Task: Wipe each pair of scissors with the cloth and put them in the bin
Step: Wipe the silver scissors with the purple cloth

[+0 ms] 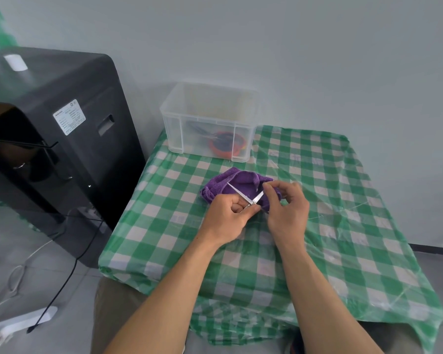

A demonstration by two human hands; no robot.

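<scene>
1. small silver metal scissors [252, 201], blades spread in a v, held over a crumpled purple terry cloth [241, 186] lying near the middle of the green-and-white checked counter [330, 226].
2. left grip [228, 215] clenched round the scissors' handle end.
3. right grip [285, 208] pinching the tip of one blade; cannot tell if cloth is pinched too.
4. clear rectangular plastic bin [173, 134] at the counter's far left corner, with orange-handled scissors [224, 146] inside.
5. tall black machine [62, 123] stands off the counter's left edge.

The handles of the small silver metal scissors [241, 194] are hidden inside the curled left hand [228, 215]. At upper centre, behind the frosted wall of the clear plastic bin [174, 136], an orange round shape [226, 146] is only a blur. The print on the white label [69, 117] of the black appliance [62, 80], itself cut off at the left edge, is too small to read
</scene>
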